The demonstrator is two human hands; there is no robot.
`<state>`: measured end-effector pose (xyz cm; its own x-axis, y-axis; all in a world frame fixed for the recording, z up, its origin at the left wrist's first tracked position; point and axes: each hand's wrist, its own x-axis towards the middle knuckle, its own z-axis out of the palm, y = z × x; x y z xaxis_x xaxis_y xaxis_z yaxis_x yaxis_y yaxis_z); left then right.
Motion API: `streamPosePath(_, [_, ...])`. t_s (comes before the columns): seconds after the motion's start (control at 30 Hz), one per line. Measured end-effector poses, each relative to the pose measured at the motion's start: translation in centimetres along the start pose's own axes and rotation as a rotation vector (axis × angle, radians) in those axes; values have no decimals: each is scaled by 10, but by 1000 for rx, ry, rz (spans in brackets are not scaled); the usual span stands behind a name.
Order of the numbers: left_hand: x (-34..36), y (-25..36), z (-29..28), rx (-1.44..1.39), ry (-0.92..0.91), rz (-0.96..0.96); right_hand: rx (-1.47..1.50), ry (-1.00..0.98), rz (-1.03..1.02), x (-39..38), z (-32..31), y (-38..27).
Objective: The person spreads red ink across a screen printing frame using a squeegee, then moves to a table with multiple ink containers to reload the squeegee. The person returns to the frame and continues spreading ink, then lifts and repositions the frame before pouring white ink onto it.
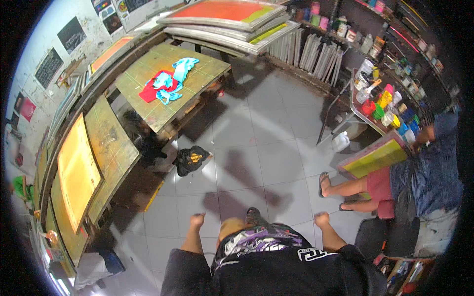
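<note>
My left hand [197,220] hangs low left of my body, fingers curled closed, with nothing visible in it. My right hand [322,219] is on the other side, also loosely closed, apparently empty. Neither touches anything. Ahead on the floor lies a dark crumpled bag or cloth [186,160] with a yellow patch. Beyond it, a worn board table [138,69] carries crumpled light blue cloth [182,69] and red cloth [148,93]. Nearer on the left, an orange-yellow sheet [74,167] lies on another board [111,143].
At right a seated person [414,182] in a dark top is beside a leaning yellow screen [375,160] and a table of paint pots [378,110]. Frames are stacked [222,15] at the back and leaned [311,54] under shelves. A white jug [340,141] stands on the tiles.
</note>
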<state>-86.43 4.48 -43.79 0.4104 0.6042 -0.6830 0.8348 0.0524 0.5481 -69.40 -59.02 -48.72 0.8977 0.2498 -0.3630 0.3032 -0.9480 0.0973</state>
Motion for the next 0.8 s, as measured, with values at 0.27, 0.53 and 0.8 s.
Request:
streamPosePath(0.27, [80, 143, 35, 275, -23, 502, 1172, 83, 189, 192, -306, -109])
streamPosePath(0.53, [189, 395, 133, 703, -51, 1065, 1301, 129, 213, 395, -293, -42])
streamPosePath(0.8, [200, 640, 250, 432, -149, 724, 1458, 330, 315, 512, -401, 34])
